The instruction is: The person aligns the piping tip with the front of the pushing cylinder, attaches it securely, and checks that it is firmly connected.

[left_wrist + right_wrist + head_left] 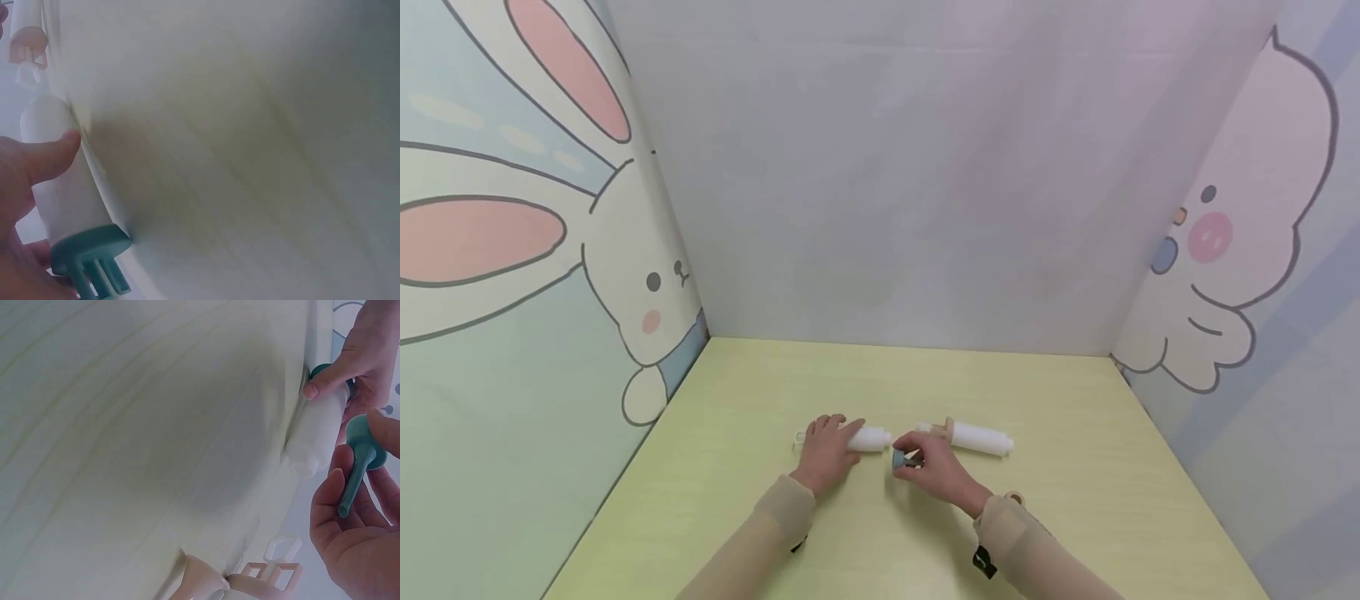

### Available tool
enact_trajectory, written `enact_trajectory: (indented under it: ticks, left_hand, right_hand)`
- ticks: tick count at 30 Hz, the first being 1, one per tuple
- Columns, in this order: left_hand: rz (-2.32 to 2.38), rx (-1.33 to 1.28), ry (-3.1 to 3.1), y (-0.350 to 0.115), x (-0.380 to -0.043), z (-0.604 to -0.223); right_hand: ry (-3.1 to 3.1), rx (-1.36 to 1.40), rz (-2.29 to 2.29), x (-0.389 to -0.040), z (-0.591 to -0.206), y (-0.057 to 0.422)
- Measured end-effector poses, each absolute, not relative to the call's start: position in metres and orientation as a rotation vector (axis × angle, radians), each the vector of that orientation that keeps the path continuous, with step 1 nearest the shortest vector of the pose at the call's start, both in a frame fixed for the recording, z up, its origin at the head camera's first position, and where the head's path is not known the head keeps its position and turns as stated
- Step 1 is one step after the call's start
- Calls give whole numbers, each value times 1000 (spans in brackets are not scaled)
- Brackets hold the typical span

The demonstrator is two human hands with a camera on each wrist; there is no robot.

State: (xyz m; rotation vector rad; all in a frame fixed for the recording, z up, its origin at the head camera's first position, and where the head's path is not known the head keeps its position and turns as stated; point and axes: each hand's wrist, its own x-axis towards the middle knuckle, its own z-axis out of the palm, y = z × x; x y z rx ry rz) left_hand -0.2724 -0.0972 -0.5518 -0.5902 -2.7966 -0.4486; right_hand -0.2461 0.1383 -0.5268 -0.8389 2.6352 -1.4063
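My left hand [827,454] grips a white syringe-shaped tube [870,439] lying on the table, thumb along its near side. In the left wrist view the tube's teal flange [90,244] shows at one end. My right hand [936,467] pinches a small teal funnel-shaped nozzle [359,434] between thumb and fingers. Its wide end faces the white tube and its thin stem [352,487] points back toward the right palm. The nozzle is apart from the tube, close to its right-hand tip.
A second white syringe-shaped tube [981,438] with a peach flange [950,431] lies just beyond the right hand. A peach funnel-shaped nozzle [200,578] rests on the table by the right wrist. A grey back wall [910,183] and cartoon-printed side walls enclose the pale yellow table [760,375].
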Motion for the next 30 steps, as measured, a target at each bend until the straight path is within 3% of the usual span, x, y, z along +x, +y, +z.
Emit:
enact_trajectory:
  ticks: [30]
  left_hand:
    - [-444, -584, -2700, -98, -266, -539]
  right_hand:
    - [2663, -761, -1457, -249, -516, 147]
